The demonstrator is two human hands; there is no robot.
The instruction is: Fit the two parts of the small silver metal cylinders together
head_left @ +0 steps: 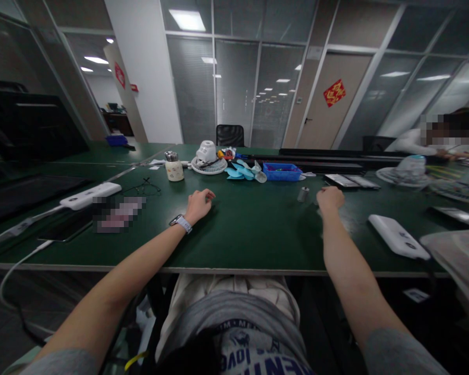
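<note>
My left hand [199,205], with a watch [182,223] on its wrist, rests on the green table, its fingers loosely bent and nothing seen in them. Further right, my right hand [331,199] is closed over the table; whatever its fingers may hold is hidden. Just left of it stands a small silver cylinder with a short pin on top, like a small motor [303,195], apart from the hand. Beyond both hands lie light-blue fan blades [244,171] and a white fan [208,159] with its round grille.
A blue tray [282,172] and a cream bottle [174,167] stand farther back. White power strips [90,196] and a white box [397,237] lie at the sides, near glasses [146,185] and a dark phone [68,223]. Another person [412,143] sits at the far right.
</note>
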